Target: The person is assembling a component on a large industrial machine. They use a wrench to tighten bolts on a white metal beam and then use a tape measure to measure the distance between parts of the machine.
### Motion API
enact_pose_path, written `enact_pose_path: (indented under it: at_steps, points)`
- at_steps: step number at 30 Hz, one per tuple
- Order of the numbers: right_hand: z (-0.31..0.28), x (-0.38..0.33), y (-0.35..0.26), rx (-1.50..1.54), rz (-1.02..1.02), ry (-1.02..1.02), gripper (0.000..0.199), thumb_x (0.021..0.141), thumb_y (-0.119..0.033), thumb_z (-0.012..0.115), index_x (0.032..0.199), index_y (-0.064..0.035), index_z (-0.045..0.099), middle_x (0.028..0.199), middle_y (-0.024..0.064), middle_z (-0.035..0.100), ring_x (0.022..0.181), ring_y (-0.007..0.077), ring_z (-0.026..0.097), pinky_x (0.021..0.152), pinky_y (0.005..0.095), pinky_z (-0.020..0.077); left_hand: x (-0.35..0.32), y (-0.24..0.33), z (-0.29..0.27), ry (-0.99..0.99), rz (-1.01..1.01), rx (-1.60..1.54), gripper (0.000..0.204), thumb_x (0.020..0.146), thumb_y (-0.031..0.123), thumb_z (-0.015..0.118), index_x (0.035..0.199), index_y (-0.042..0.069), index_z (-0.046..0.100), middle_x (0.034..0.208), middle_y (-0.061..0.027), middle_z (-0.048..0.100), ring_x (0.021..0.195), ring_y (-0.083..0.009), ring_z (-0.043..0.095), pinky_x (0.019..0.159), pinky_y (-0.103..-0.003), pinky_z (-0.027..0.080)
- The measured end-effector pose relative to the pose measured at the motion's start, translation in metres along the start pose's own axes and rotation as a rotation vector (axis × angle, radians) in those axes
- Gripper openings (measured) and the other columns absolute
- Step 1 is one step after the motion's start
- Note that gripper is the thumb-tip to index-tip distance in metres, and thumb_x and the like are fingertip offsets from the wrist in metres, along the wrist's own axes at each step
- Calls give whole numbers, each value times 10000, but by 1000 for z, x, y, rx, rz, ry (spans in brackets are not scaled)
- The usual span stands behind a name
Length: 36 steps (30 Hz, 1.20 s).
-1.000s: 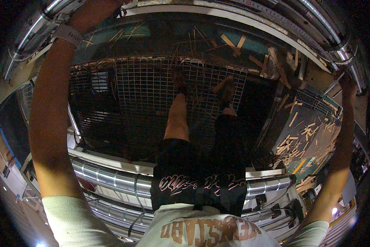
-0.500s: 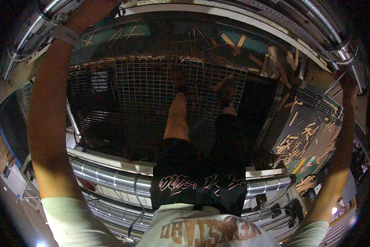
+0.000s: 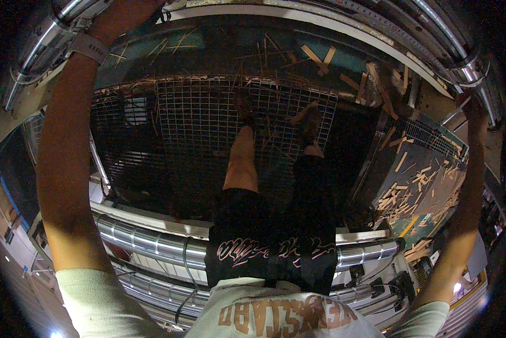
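Note:
My left arm reaches up along the left side, with a banded watch (image 3: 89,48) at the wrist. Past it, my left hand (image 3: 130,18) lies by the pale edge of the machine frame and runs out of the picture at the top. Its fingers are cut off or too dark to read. On the right, my right hand (image 3: 475,108) is in deep shadow beside the lower end of a shiny metal rod (image 3: 445,29). A thin bright bar (image 3: 454,117) shows next to that hand; whether the fingers hold it I cannot make out.
My feet stand on a wire-mesh grating (image 3: 196,112). Loose wood strips (image 3: 320,61) litter the dark ledge ahead, and more wood scraps (image 3: 416,186) cover a panel at right. Shiny metal rollers (image 3: 151,243) cross close to my body. A printed scale (image 3: 365,18) runs along the far beam.

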State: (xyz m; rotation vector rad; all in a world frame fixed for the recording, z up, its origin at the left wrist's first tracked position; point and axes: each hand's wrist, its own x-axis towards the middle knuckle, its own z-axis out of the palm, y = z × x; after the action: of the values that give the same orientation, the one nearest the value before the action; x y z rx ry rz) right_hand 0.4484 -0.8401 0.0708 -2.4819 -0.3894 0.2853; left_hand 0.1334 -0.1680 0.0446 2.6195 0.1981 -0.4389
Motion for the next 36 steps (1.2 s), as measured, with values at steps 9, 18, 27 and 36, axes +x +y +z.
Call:
enact_pose_path:
  at_steps: [9, 18, 27, 36]
  points:
    - [15, -23, -31, -102, -34, 1, 234, 885, -242, 468, 993, -50, 548, 864, 77, 568, 751, 170, 545, 690, 307, 449, -4, 21, -5, -61, -161, -177, 252, 906, 268, 495, 988, 58, 609, 797, -103, 599, 725, -180, 579, 664, -327, 467]
    - [109, -159, -130, 73, 182, -481, 275, 890, -265, 455, 990, -25, 546, 868, 96, 562, 757, 179, 535, 707, 311, 440, -36, 20, 117, 94, 250, 299, 425, 820, 452, 508, 1073, 117, 569, 906, -155, 608, 864, -351, 585, 752, -461, 475]
    - [368, -194, -130, 135, 210, -808, 214, 918, -220, 426, 1039, -76, 528, 881, 84, 545, 769, 167, 556, 606, 348, 423, -128, 3, 328, -554, -265, -90, 469, 805, 434, 509, 1064, 44, 526, 850, -158, 619, 745, -304, 614, 583, -446, 502]
    - [564, -23, -396, -447, -715, -124, 291, 843, -101, 445, 1127, -77, 502, 1080, 194, 526, 969, 329, 550, 766, 469, 447, -255, 6, 375, -375, -488, -163, 569, 766, 313, 576, 1230, 60, 366, 957, -216, 548, 695, -358, 600, 508, -491, 495]
